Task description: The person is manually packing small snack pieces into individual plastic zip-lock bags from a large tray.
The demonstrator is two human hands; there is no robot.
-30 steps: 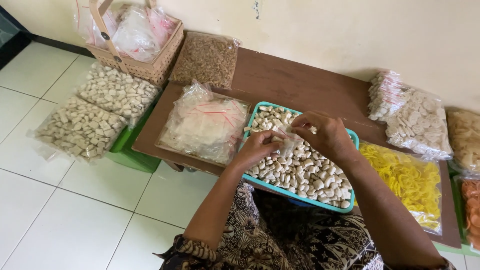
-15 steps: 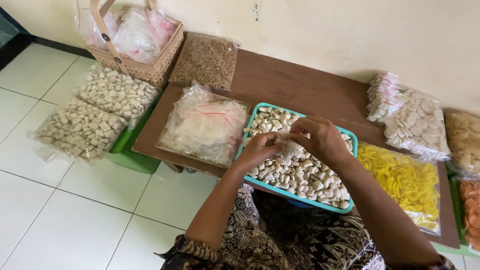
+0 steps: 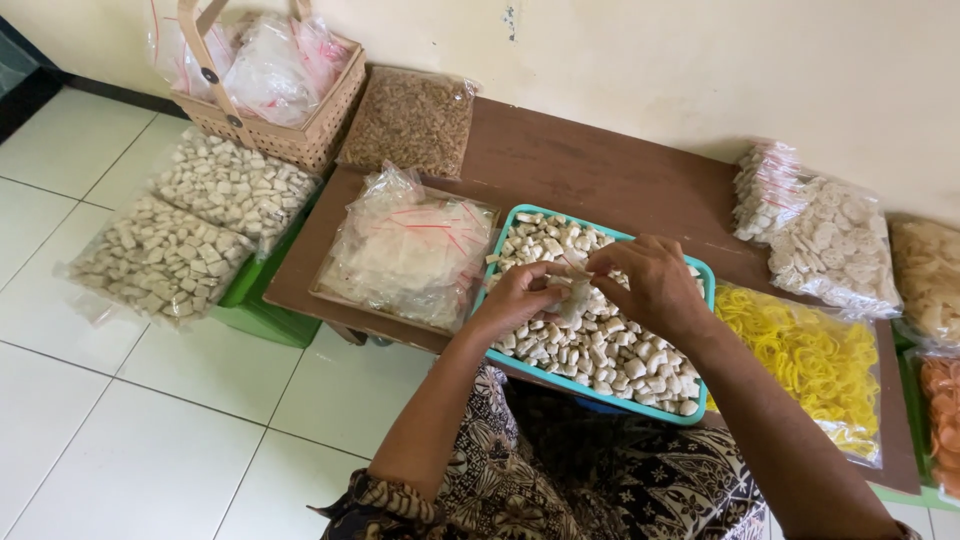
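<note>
Holding a small clear plastic bag (image 3: 572, 298) between both hands over the teal tray (image 3: 700, 272) of white cracker pieces (image 3: 600, 345) on the brown desk (image 3: 610, 180): my left hand (image 3: 520, 298) pinched on its lower edge, my right hand (image 3: 650, 285) clamped on its top. Beside the tray: a stack of clear bags (image 3: 408, 250), a bag of yellow ring crackers (image 3: 805, 360).

Right hand (image 3: 650, 285) lowered toward left hand (image 3: 520, 298).

Covering part of the teal tray (image 3: 700, 270) with both hands. Running off the right edge: orange crackers bag (image 3: 940, 420), pale chips bag (image 3: 930, 275). Hiding the small clear bag (image 3: 572, 300), too blurred for telling contents.
</note>
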